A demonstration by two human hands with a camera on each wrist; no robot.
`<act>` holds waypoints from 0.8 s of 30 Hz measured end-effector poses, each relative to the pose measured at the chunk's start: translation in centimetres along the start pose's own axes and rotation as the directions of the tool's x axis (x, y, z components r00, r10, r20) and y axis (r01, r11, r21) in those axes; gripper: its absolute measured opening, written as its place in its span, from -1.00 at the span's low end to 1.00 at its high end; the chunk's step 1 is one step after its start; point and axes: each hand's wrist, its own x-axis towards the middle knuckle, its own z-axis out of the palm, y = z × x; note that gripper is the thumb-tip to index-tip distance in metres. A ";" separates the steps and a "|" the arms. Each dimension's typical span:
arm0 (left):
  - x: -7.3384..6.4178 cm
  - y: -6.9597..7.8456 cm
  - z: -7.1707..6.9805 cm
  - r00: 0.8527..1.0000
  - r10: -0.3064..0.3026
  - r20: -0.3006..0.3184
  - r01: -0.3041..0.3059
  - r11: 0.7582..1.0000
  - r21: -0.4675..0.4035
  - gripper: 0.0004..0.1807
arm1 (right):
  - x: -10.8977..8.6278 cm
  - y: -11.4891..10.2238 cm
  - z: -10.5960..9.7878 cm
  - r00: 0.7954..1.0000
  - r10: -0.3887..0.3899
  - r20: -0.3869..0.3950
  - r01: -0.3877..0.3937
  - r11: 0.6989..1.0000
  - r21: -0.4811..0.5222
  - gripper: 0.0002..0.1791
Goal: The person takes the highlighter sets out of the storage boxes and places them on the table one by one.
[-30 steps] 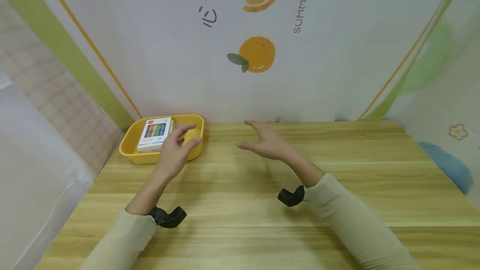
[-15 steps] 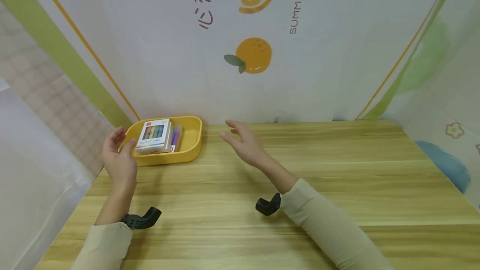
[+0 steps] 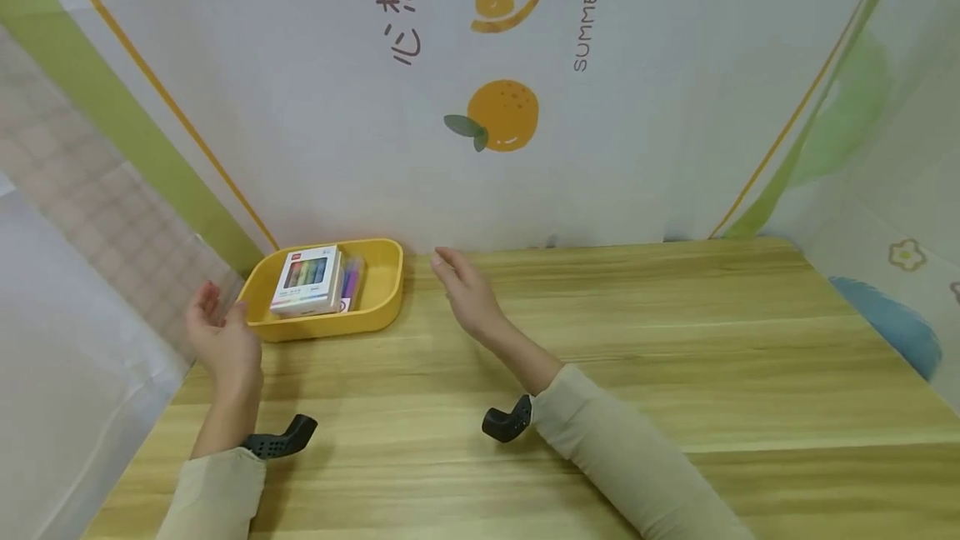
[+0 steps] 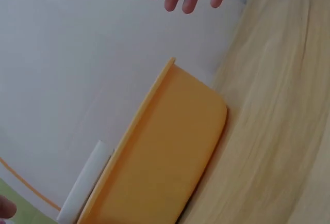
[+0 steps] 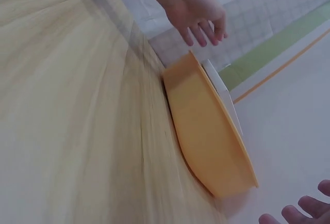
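A yellow plastic basket (image 3: 322, 326) sits at the back left of the wooden table. In it lie a white box (image 3: 303, 300) with a window showing coloured sticks and, to its right, a clear pack of purple and blue pens (image 3: 350, 282). My left hand (image 3: 225, 344) is at the basket's left end, fingers loosely bent, holding nothing. Off the basket's right end, apart from it, my right hand (image 3: 471, 294) has its fingers extended and grips nothing. The right wrist view shows the left hand (image 5: 196, 15) just beyond the basket's far end.
The wooden table (image 3: 600, 340) runs up to a white cloth backdrop (image 3: 637, 132) printed with oranges and writing. More cloth hangs at the left and right sides. A black wrist mount (image 3: 281, 437) sits on the left wrist, another mount (image 3: 508, 419) on the right.
My left hand has moved left, from over the basket to beside its left end. My right hand has come left toward the basket's right end. The basket has stayed in place.
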 end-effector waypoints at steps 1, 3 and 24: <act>0.0 -0.1 -0.1 1.000 -0.019 0.015 0.019 0.999 0.027 -0.40 | 0.0 0.1 0.2 1.000 0.008 -0.001 -0.008 1.000 0.010 -0.32; 0.1 -0.4 -0.3 0.997 -0.050 0.051 0.046 0.996 0.076 -0.36 | 0.1 0.2 0.6 1.000 0.026 -0.003 -0.026 0.999 0.021 -0.33; 1.2 -2.4 -0.7 0.988 -0.128 0.090 0.115 0.983 0.146 -0.33 | 2.0 2.0 4.2 0.974 0.191 -0.123 -0.170 0.972 0.165 -0.32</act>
